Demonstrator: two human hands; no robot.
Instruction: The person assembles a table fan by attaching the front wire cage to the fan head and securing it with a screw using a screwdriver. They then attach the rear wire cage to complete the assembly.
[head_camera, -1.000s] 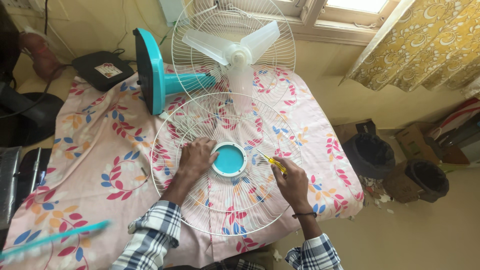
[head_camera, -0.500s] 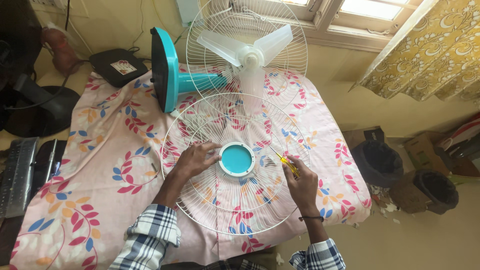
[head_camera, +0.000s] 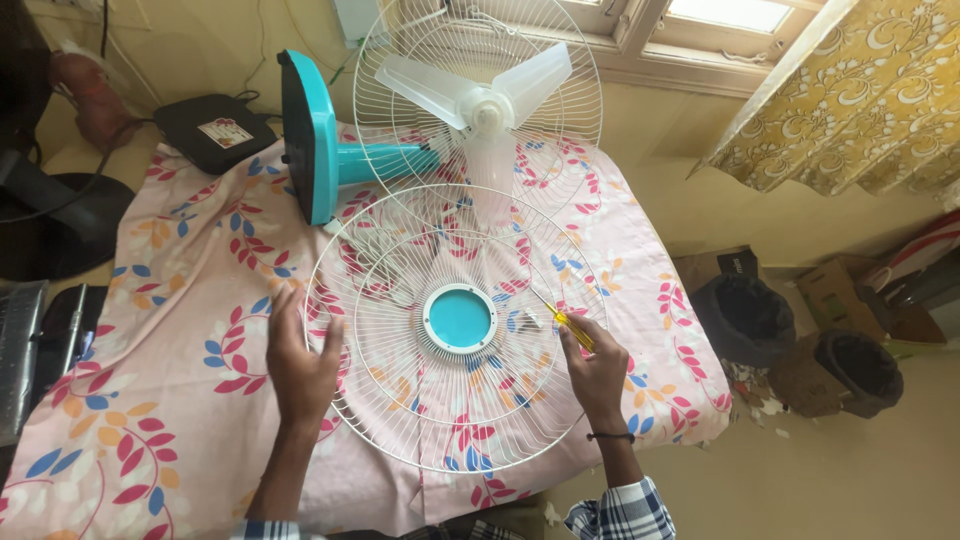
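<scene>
1. The left hand (head_camera: 300, 365) lies at the left rim of the white wire fan guard (head_camera: 455, 325), fingers spread and pointing away from the person, the thumb stretched toward the wires; it grips nothing, and whether the palm presses on the rim or on the cloth just beside it cannot be told.
2. The right hand (head_camera: 597, 368) is closed around the yellow handle of a screwdriver (head_camera: 562, 320), whose thin shaft slants up and to the left of the knuckles, over the guard's right half.
3. The guard lies flat between the two hands, on the pink floral cloth (head_camera: 190, 300); its round turquoise centre cap (head_camera: 459, 318) sits about midway between them, just left of the screwdriver tip.
4. Beyond the fingertips of both hands, a turquoise table fan (head_camera: 400, 120) lies on its side: the base stands on edge up and to the left, and the rear guard with three pale blades (head_camera: 485, 105) is straight ahead, its lower edge overlapping the loose guard.
5. Farther beyond the left hand, past the cloth's corner, lies a black flat case (head_camera: 212, 132).
6. To the right of the right hand, down on the floor, stand two dark bins (head_camera: 745, 310).
</scene>
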